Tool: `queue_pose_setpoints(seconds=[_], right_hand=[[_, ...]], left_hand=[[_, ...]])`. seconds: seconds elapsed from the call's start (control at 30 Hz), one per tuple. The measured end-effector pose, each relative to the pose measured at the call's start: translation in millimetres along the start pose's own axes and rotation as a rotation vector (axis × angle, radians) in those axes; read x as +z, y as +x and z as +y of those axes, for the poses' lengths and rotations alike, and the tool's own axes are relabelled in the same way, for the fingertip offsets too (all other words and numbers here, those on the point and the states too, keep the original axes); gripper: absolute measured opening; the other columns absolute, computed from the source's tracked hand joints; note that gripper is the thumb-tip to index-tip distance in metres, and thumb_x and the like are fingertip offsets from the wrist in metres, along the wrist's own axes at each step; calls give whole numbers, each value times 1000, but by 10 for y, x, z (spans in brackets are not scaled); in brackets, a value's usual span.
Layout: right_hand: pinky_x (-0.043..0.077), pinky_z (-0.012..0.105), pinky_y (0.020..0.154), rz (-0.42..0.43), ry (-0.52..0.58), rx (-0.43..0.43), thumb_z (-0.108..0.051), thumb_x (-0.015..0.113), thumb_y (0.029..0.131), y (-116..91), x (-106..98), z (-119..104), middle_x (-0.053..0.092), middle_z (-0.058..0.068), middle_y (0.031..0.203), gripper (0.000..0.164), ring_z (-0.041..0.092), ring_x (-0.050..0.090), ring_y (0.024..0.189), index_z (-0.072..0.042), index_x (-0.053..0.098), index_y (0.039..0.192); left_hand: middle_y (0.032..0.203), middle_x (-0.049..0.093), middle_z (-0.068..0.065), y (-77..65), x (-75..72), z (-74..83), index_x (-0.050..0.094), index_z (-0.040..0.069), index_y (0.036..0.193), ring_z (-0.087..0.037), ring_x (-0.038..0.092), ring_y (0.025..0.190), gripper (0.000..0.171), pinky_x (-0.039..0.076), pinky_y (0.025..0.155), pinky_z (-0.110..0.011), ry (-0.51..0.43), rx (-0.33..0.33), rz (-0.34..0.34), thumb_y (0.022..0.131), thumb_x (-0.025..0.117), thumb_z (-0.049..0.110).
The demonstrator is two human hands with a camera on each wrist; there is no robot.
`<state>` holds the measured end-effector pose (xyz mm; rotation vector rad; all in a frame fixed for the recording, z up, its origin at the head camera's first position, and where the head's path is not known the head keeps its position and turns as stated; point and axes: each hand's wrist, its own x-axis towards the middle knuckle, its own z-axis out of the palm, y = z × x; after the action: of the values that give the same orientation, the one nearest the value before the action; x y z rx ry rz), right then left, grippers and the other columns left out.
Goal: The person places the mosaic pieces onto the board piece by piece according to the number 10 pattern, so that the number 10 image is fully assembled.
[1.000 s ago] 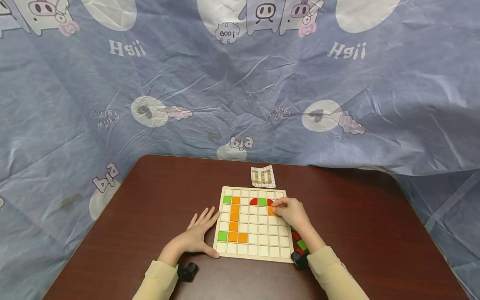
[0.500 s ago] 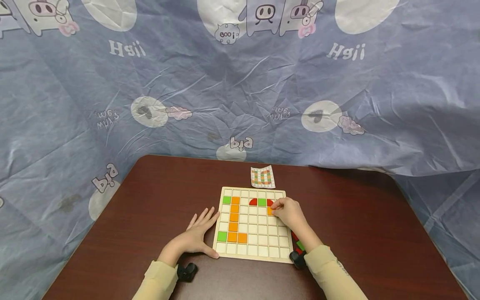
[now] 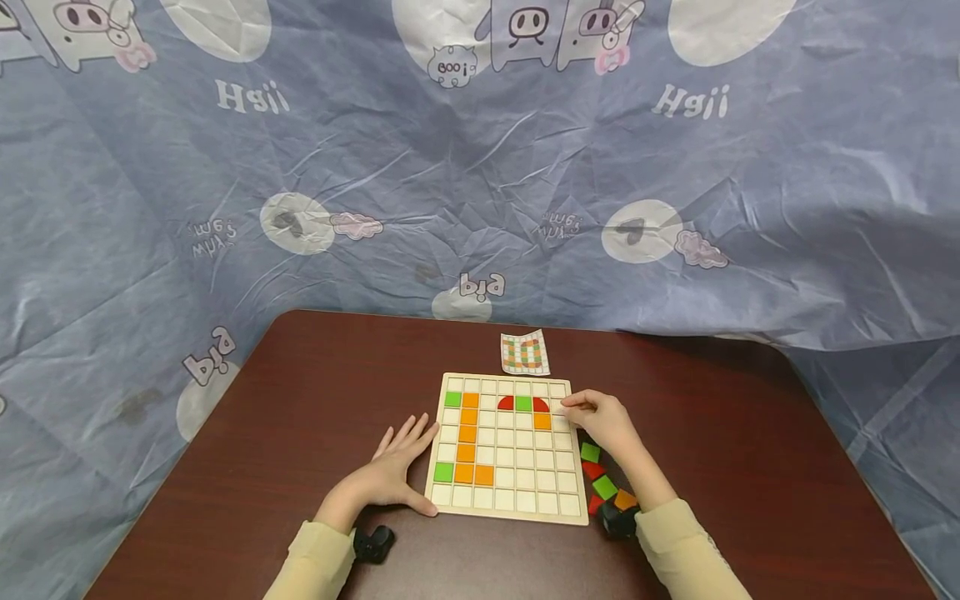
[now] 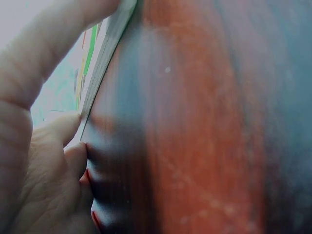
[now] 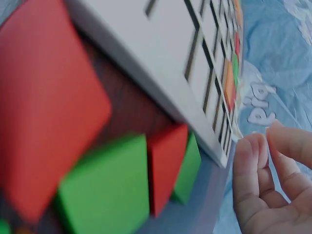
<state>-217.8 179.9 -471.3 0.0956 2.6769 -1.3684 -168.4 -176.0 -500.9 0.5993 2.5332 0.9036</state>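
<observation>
A cream grid board [image 3: 506,518] lies on the table, with green squares, orange squares and red quarter-round tiles set in some of its cells. My left hand [image 3: 393,468] rests with spread fingers against the board's left side, thumb at the near left corner; the left wrist view has its fingers [image 4: 68,126] along the board's edge. Over the board's right edge is my right hand [image 3: 602,423], holding nothing, its thumb and fingertips close together in the right wrist view. Left of its fingertips an orange square tile [image 3: 542,421] sits in a cell below a red quarter-round [image 3: 540,405].
Loose tiles lie beside the board's right edge, among them a green square [image 3: 590,452], a red piece [image 3: 593,471] and an orange one [image 3: 625,499]. Beyond the board is a small printed pattern card [image 3: 525,353]. A blue-grey printed cloth [image 3: 420,175] hangs behind the table.
My right hand has let go of the orange square tile, which stays in its cell, and has moved right toward the board's edge. The left hand keeps its place.
</observation>
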Motion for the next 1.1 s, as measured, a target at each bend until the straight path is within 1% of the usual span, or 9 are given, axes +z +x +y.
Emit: queue_pose_setpoints(seconds=[0.1, 0.2, 0.33, 0.47, 0.6, 0.73, 0.83, 0.97, 1.1], right_hand=[[58, 37, 79, 9, 0, -6, -14, 67, 93, -28, -83, 53, 73, 15, 100, 22, 21, 69, 84, 0, 70, 111], [57, 35, 77, 12, 1, -11, -15, 68, 92, -53, -150, 120, 73, 14, 101, 23, 18, 68, 84, -1, 70, 110], [57, 33, 80, -10, 38, 4, -13, 70, 90, -94, -216, 193, 74, 13, 104, 26, 16, 69, 88, 0, 69, 113], [57, 36, 86, -41, 75, 39, -13, 71, 90, -155, -259, 255, 73, 14, 107, 30, 18, 70, 92, 1, 68, 116], [58, 36, 85, -73, 70, 36, -12, 72, 88, -226, -285, 316, 72, 17, 109, 33, 21, 70, 93, 3, 66, 117], [58, 34, 81, -86, 8, 16, -13, 77, 85, -284, -285, 348, 71, 16, 110, 34, 21, 69, 91, 1, 68, 114], [58, 37, 82, -86, -55, -12, -14, 79, 83, -314, -273, 347, 71, 16, 109, 34, 23, 68, 93, 0, 69, 112], [57, 41, 84, -74, -119, -28, -15, 81, 81, -334, -247, 343, 70, 14, 107, 33, 25, 66, 95, -1, 70, 109], [56, 42, 84, -65, -155, -21, -15, 82, 79, -327, -223, 340, 70, 12, 105, 33, 24, 65, 94, -2, 70, 108]], left_hand=[[166, 1, -16, -1, 3, -3, 16, 11, 159, -38, -4, 153, 125, -5, 120, -63, -1, 1, 2, 65, 90, 44], [166, 1, -16, -4, 7, -10, 15, 11, 159, -38, -4, 153, 125, -5, 119, -63, -2, 1, 5, 65, 90, 44], [166, 1, -16, -9, 10, -11, 15, 11, 159, -37, -4, 153, 125, -5, 119, -63, -8, 2, 9, 65, 91, 43], [166, 2, -16, -10, 10, -5, 16, 10, 159, -38, -4, 153, 125, -4, 119, -63, -8, 7, 11, 65, 91, 44], [166, 2, -17, -9, 6, 2, 16, 10, 159, -38, -4, 153, 125, -4, 119, -63, -7, 11, 12, 65, 91, 44], [166, 2, -17, -8, 6, 0, 16, 10, 159, -38, -4, 153, 125, -4, 119, -64, -5, 13, 9, 65, 90, 44], [166, 1, -17, -7, 9, -6, 15, 10, 159, -39, -4, 153, 125, -5, 119, -64, -3, 12, 8, 65, 90, 44], [166, 0, -17, -2, 16, -13, 15, 10, 159, -38, -4, 153, 124, -5, 119, -64, -3, 14, 5, 66, 90, 44], [166, 0, -16, 2, 24, -30, 15, 11, 159, -38, -4, 153, 125, -6, 119, -63, 4, 15, 10, 66, 90, 44]])
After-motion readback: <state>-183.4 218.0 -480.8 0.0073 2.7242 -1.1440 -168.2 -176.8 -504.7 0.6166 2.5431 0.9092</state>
